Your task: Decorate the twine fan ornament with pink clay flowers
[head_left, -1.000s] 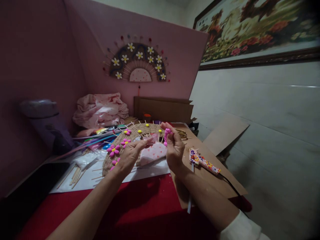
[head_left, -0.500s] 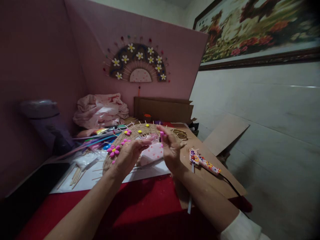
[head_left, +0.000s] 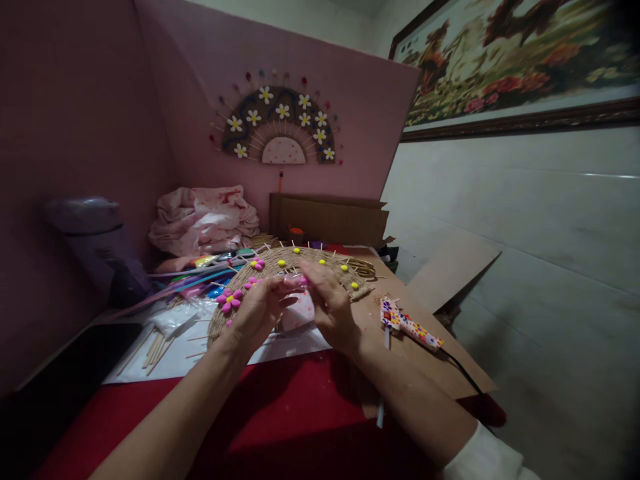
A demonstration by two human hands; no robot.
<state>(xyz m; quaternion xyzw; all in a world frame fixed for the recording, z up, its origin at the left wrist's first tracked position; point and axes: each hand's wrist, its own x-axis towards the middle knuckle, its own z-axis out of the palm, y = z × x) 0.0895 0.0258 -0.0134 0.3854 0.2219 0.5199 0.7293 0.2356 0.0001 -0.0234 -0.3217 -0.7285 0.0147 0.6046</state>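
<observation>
Above the half-round twine fan (head_left: 325, 253), my two hands meet at their fingertips. My left hand (head_left: 260, 308) is closed, pinching a crinkled clear plastic bag (head_left: 290, 285). A small lump of pink clay (head_left: 303, 281) shows at the fingertips of my right hand (head_left: 331, 307), whose fingers are bent against it. On the fan's left part are pink petals around yellow centres, forming a flower (head_left: 229, 300) and others; bare yellow dots (head_left: 345, 268) run along its right part. My hands partly hide the fan's spotted pale inner half-circle (head_left: 299, 313).
A flower-patterned glue gun (head_left: 407, 323) lies on cardboard (head_left: 440, 363) at right. Loose wooden sticks (head_left: 159, 352) and a plastic bag (head_left: 173, 319) lie at left, near a dark flat object (head_left: 75, 360). A finished fan (head_left: 280, 123) hangs on the pink panel behind.
My right hand has moved left and down to my left hand, bringing the pink clay to the plastic bag. Yellow dots on the fan's right side have come into view.
</observation>
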